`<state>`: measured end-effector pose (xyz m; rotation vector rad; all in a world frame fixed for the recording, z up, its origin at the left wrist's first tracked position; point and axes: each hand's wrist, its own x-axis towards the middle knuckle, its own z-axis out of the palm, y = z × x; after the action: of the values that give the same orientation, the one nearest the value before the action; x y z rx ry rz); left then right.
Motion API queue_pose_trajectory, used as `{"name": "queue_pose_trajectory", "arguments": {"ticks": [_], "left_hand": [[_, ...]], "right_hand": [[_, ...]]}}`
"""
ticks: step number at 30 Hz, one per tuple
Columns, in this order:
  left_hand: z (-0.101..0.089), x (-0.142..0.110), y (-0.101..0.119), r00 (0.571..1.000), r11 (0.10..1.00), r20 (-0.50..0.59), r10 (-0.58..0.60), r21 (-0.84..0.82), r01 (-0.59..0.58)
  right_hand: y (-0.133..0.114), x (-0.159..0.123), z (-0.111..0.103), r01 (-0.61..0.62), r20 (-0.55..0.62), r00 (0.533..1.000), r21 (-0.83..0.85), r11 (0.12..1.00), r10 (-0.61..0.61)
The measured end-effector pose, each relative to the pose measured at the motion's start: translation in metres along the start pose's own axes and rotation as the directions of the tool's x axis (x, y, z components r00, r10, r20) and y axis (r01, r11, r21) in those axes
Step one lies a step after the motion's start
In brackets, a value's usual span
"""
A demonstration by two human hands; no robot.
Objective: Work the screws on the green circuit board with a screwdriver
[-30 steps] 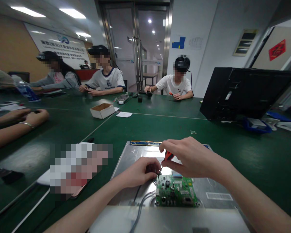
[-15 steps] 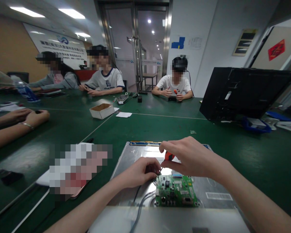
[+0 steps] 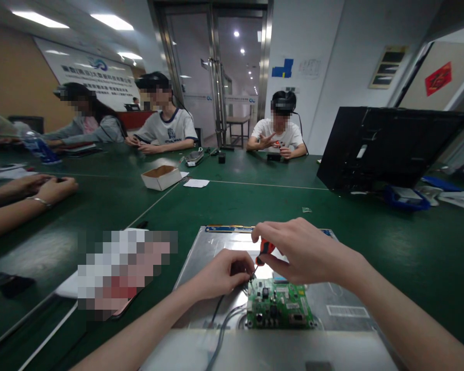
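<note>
My right hand (image 3: 297,250) grips a screwdriver (image 3: 265,248) by its red and black handle. Its thin shaft slants down to the upper left corner of a green circuit board (image 3: 280,304). At that same corner is my left hand (image 3: 230,270), its fingertips pinched together by the screwdriver's tip; what they hold, if anything, is hidden. The board lies on the silver metal back of a display panel (image 3: 193,273). Grey cables (image 3: 221,335) run beside the board's left edge, over the panel.
Left of the panel lies a blurred white and pink item (image 3: 127,273). Farther back stand an open white box (image 3: 161,178) and a black monitor (image 3: 386,149) beside a blue tray (image 3: 406,198). A co-worker's hands (image 3: 46,190) rest at left; several people sit across the green table (image 3: 239,201).
The screwdriver handle has turned and tilted slightly in my right hand. My left hand stays at the board's corner. Across the table, a co-worker's hand has lifted with fingers spread.
</note>
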<state>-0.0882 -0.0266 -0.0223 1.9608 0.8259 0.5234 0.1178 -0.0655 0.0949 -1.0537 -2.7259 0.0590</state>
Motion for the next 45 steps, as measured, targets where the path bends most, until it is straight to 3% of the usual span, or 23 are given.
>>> {"name": "queue_pose_trajectory", "arguments": {"ticks": [16,45], "left_hand": [[-0.002,0.002,0.004,1.0,0.996,-0.002,-0.001,-0.087,0.001],[0.001,0.012,0.0,1.0,0.996,-0.012,0.029,-0.084,-0.03]], "right_hand": [[0.001,0.0,0.001,0.007,-0.013,1.0,0.011,1.0,-0.007],[0.003,0.001,0.002,-0.008,-0.002,1.0,0.007,1.0,0.008]]}}
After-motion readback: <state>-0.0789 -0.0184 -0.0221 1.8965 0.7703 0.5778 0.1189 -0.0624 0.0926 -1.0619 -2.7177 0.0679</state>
